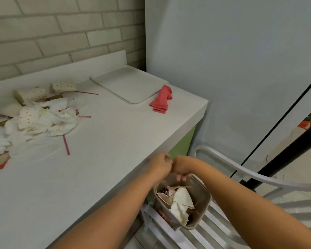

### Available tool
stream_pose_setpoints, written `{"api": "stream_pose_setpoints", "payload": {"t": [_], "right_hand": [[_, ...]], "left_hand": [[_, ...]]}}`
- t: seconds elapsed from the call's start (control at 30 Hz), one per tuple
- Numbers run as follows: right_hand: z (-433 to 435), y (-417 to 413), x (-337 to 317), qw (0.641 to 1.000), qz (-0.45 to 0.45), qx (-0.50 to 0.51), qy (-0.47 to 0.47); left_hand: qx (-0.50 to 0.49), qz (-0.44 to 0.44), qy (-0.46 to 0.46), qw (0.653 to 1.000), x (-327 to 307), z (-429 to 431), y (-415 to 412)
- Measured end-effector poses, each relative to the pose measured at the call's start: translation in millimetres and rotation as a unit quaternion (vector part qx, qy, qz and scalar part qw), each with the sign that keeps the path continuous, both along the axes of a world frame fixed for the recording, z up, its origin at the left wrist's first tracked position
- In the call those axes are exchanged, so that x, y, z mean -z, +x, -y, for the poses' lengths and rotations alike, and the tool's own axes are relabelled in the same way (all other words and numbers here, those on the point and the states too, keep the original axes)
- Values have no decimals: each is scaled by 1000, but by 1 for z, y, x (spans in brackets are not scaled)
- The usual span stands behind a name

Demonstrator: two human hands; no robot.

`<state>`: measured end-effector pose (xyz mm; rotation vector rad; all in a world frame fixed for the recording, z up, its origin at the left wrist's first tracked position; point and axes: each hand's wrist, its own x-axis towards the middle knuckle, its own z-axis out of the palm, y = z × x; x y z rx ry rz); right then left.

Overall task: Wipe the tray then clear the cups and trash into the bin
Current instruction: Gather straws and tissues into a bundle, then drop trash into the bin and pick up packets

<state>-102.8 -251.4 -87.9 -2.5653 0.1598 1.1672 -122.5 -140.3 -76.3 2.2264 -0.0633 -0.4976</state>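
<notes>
My left hand and my right hand meet just past the counter's front edge, directly above a small grey bin. The left hand's fingers are curled shut against the right hand, and I see nothing in them. The right hand's fingers hang down over the bin's rim, holding nothing. The bin stands on a chair seat and holds crumpled napkins, a paper cup and sticks. A pale tray lies bare at the counter's far right corner. Dotted paper cups and crumpled napkins are piled at the left.
A red cloth lies crumpled beside the tray's right edge. Red straws are scattered on the white counter. A white slatted chair stands against the counter's right end, with a wall behind it.
</notes>
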Motion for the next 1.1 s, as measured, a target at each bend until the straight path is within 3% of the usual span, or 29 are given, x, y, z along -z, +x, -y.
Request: {"api": "stream_pose_setpoints", "payload": {"t": [0.17, 0.3, 0.57, 1.1], "right_hand": [[-49, 15, -58, 996, 37, -80, 27], [-97, 17, -91, 987, 51, -151, 29], [-207, 19, -106, 966, 135, -177, 133], [-461, 8, -102, 921, 168, -301, 182]], "left_hand": [[-86, 152, -46, 983, -35, -44, 8], [-177, 202, -37, 962, -49, -97, 13], [-291, 189, -14, 938, -57, -218, 9], [-446, 178, 70, 874, -58, -489, -42]]}}
